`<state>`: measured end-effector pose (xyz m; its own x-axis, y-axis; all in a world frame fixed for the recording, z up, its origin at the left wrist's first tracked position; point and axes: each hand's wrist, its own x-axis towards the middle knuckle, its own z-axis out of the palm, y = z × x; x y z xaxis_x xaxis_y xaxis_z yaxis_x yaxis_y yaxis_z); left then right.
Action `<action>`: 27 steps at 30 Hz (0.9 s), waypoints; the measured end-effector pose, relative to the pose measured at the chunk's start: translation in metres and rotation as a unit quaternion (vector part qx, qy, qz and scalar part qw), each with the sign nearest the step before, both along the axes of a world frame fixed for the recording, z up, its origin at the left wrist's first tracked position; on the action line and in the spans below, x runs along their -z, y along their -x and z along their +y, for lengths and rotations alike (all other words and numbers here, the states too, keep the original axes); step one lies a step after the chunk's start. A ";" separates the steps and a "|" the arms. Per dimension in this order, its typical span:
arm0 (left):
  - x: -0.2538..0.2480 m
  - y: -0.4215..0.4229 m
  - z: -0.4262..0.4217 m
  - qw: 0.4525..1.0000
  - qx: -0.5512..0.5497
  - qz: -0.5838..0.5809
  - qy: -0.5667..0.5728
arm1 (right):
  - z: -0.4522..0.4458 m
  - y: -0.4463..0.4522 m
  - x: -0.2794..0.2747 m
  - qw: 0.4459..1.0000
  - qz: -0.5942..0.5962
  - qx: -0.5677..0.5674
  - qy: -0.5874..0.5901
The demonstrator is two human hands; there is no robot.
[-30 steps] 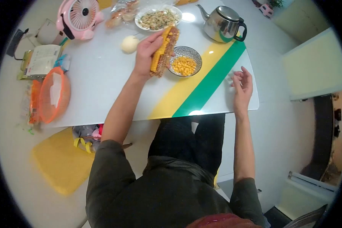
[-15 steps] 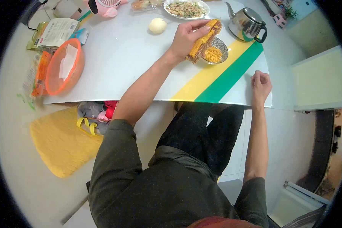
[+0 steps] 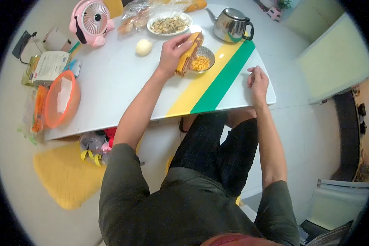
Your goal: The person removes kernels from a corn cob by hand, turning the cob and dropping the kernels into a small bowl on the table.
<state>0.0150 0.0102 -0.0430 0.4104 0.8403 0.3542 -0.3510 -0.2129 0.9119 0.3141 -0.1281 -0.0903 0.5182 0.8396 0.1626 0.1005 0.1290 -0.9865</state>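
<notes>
Your left hand (image 3: 171,55), upper centre of the frame, is closed around a partly stripped corn cob (image 3: 183,62), tilted with its top end toward the upper right. The cob overlaps the left side of the bowl (image 3: 210,53) in view; contact cannot be confirmed. Risk 1: if your grip loosens or rolls, the cob could drop on the rim and tip the bowl, scattering the kernels (image 3: 200,63). Risk 2: the cob's lower end lies outside the bowl, so kernels coming off there could land on the table (image 3: 110,82).

Your right hand (image 3: 258,82), right of centre near the table edge, has bent fingers; whether they pinch anything cannot be told. Risk 3: a wide swing of it toward the upper centre could knock the metal kettle (image 3: 229,26), beyond the bowl.
</notes>
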 end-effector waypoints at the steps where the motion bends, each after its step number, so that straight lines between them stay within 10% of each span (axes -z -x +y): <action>1: -0.001 0.001 -0.004 1.000 0.009 -0.007 0.011 | 0.002 -0.001 0.002 1.000 0.007 -0.005 0.002; 27: -0.008 -0.004 -0.006 1.000 -0.004 -0.017 -0.008 | 0.003 -0.010 -0.008 0.997 0.039 -0.063 0.029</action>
